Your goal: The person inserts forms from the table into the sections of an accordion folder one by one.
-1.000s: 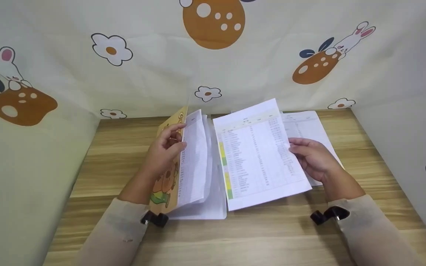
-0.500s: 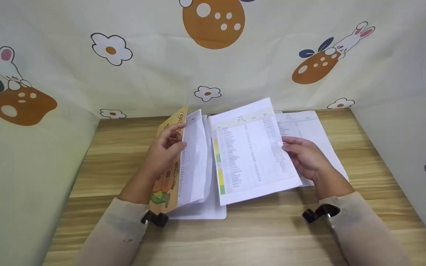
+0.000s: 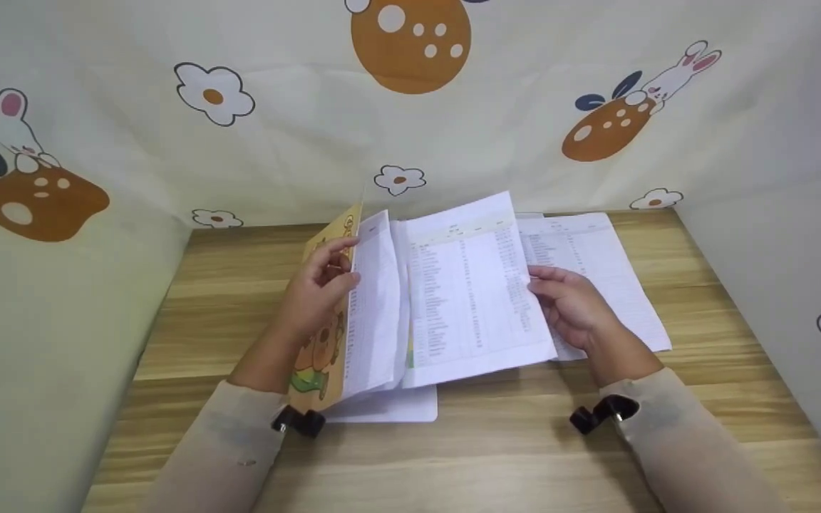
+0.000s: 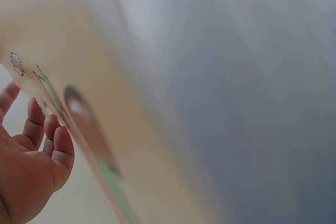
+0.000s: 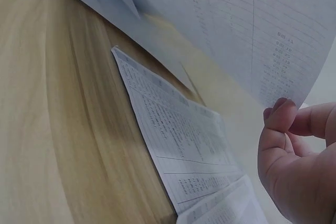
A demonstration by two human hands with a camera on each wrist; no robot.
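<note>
Printed sheet (image 3: 471, 299) shifted left, wood-grain table (image 3: 510, 449), rabbit-print cloth (image 3: 496, 135) behind

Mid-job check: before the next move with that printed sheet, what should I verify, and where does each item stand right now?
1. Right hand grips the printed sheet by its right edge: ok.
2. Left hand holds the orange cover raised: ok.
3. Sheet squared with the folder: not ok; it sits tilted in the head view.
4. Sheet's left edge where it belongs: cannot tell; the upright pages mostly hide it.
5. Loose papers out of both hands' grip: ok; they lie on the table to the right.
</note>
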